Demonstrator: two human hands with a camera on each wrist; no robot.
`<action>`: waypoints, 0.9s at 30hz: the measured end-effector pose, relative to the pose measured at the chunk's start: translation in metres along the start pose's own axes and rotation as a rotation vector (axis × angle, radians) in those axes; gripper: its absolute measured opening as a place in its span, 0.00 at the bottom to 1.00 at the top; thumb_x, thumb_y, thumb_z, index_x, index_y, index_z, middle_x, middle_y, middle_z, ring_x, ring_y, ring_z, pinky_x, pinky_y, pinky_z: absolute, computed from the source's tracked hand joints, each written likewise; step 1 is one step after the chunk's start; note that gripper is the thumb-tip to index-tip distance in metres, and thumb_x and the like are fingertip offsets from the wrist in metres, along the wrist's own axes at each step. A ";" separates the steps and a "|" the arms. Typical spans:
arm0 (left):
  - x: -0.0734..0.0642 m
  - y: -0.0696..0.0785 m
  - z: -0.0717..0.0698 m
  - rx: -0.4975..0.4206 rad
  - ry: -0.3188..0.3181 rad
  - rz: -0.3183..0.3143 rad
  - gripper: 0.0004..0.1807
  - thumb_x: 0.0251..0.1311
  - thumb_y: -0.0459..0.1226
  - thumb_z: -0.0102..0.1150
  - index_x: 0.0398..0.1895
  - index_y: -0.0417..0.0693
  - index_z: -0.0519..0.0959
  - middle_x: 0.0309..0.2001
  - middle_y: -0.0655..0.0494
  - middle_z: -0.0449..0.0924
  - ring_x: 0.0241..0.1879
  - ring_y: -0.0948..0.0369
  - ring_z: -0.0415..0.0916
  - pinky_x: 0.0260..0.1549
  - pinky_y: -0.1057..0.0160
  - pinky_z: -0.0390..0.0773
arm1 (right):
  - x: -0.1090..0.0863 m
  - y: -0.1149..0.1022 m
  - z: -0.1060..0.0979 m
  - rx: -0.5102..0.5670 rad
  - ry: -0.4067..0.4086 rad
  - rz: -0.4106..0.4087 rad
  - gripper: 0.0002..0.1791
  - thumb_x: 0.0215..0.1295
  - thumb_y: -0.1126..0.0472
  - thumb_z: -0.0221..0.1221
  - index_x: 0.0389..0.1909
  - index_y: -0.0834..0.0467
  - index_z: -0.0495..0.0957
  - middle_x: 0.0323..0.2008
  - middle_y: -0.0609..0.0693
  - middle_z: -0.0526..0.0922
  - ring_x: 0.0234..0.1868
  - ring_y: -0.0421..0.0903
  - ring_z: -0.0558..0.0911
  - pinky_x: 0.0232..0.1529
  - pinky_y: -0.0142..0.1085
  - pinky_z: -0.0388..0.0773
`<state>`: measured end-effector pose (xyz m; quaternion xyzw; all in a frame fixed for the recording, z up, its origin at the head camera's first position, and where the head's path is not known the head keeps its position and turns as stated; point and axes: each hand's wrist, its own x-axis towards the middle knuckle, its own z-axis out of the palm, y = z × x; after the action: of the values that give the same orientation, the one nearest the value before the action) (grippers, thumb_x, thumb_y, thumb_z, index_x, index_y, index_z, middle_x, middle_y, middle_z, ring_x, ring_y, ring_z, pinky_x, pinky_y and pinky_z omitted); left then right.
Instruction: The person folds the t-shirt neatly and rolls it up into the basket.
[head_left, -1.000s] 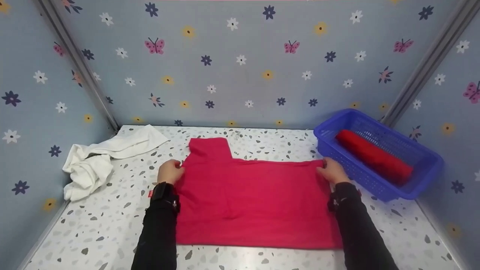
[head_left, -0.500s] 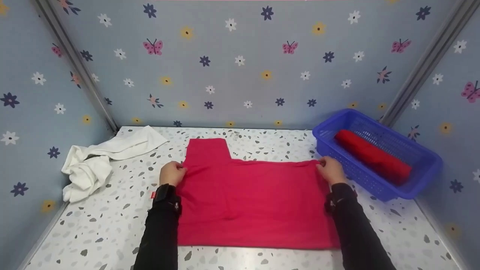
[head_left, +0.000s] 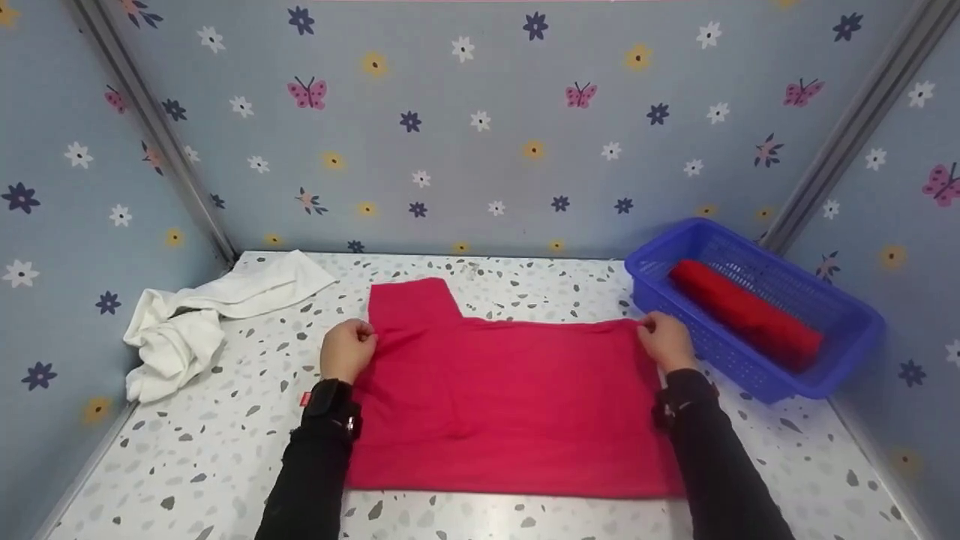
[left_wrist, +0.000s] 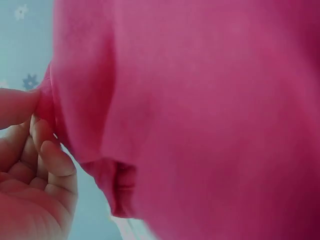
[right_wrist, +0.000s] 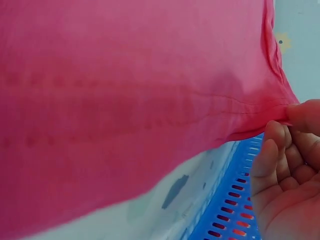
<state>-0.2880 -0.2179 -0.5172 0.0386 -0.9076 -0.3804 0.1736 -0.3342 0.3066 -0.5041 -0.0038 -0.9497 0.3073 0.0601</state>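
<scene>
A pinkish-red shirt (head_left: 525, 397) lies folded and spread flat on the table, with one sleeve (head_left: 412, 301) sticking out at its far left. My left hand (head_left: 348, 349) pinches the shirt's left edge just below that sleeve; in the left wrist view thumb and fingertips nip a bit of cloth (left_wrist: 46, 100). At the far right corner my right hand (head_left: 666, 342) pinches the cloth between thumb and fingers. The right wrist view shows a stitched hem (right_wrist: 200, 102) running to that pinched corner. Part of the shirt's right edge is hidden under the right forearm.
A blue perforated basket (head_left: 847, 375) stands at the back right, close by the right hand, holding a rolled red cloth (head_left: 746, 313). Crumpled white cloth (head_left: 184, 341) lies at the left by the side wall. Flowered panels (head_left: 480, 150) enclose the speckled table (head_left: 187, 465) on three sides.
The far end of the sleeve has shifted slightly left and tilted as the left hand tugs the edge. The right hand keeps its pinch on the corner, almost unmoved.
</scene>
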 end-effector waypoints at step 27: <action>-0.063 0.034 0.010 0.295 0.029 0.617 0.11 0.45 0.21 0.71 0.22 0.43 0.80 0.24 0.51 0.76 0.29 0.49 0.77 0.26 0.51 0.80 | -0.041 -0.035 -0.014 0.001 0.038 -0.241 0.04 0.66 0.67 0.63 0.38 0.64 0.82 0.35 0.57 0.80 0.39 0.56 0.78 0.46 0.51 0.76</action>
<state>-0.2303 -0.1739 -0.5178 -0.2076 -0.9192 -0.1741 0.2859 -0.2908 0.2845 -0.4767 0.1046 -0.9418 0.2984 0.1144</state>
